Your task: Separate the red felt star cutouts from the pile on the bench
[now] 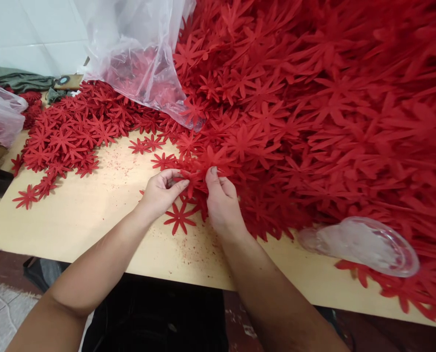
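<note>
While my left hand point(162, 191) and right hand point(220, 198) pinch one red flower point(199, 171) between fingertips at the pile's point(331, 122) near edge, the heap spreads right and beyond; a loose flower point(180, 218) lies just beneath, between both wrists.

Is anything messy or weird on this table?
Yes. Tiny red crumbs are scattered over the wooden table, more near the hands. One red flower cutout lies apart from the big red pile, near the table's left edge. A clear plastic bag slumps onto the cutouts.
</note>
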`<state>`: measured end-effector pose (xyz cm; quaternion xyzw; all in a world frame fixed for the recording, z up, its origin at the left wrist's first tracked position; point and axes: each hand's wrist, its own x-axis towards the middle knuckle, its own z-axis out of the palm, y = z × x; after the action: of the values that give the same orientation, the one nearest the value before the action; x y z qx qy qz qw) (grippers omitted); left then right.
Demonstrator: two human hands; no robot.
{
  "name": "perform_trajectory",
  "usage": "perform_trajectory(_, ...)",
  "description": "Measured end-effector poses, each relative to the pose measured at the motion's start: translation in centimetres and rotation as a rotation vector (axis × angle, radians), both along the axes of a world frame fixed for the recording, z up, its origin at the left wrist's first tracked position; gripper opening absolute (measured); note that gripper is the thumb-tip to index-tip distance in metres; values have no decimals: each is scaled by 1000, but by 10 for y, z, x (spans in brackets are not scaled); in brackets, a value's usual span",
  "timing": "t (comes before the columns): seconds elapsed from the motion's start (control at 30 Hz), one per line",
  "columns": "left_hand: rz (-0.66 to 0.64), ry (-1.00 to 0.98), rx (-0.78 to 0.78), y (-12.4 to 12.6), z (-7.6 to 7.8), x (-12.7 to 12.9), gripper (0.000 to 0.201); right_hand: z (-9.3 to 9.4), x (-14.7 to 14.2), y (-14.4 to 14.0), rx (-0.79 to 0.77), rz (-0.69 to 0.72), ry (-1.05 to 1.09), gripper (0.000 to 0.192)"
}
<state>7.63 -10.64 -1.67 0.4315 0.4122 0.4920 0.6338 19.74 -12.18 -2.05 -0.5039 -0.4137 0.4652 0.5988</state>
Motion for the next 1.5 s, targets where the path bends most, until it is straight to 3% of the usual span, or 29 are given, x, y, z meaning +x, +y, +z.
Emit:
perform_trajectory(0.1, 64, 48, -16, 1, -1, 0, 15, -1, 0, -1, 14, 17, -10, 47)
perform_trajectory(0.37, 120, 152, 47, -2, 2, -1, 6, 3, -5, -2, 1, 236, 49, 39)
perform_trajectory(0.53, 112, 101, 78, 0, -2, 1, 8, 1, -5, -2, -6, 183, 107, 25)
perform_trajectory(0.77, -34, -57, 0, 0, -5, 1, 32, -2, 1, 0, 26, -52, 7, 30)
perform_trajectory(1.03, 11, 48, -18, 0, 0, -1, 13, 1, -3, -1, 72, -12, 66, 37)
perform_trajectory(1.2, 31, 172, 73, 0, 1, -1, 9, 2, -3, -1, 37, 75, 52, 31)
perform_trajectory(1.37, -7, 66, 76, -2, 3, -1, 14, 2, -1, -1, 37, 114, 43, 19)
perform_trajectory(1.5, -53, -38, -3, -3, 4, 0, 26, 2, -1, -1, 131, 71, -126, 17)
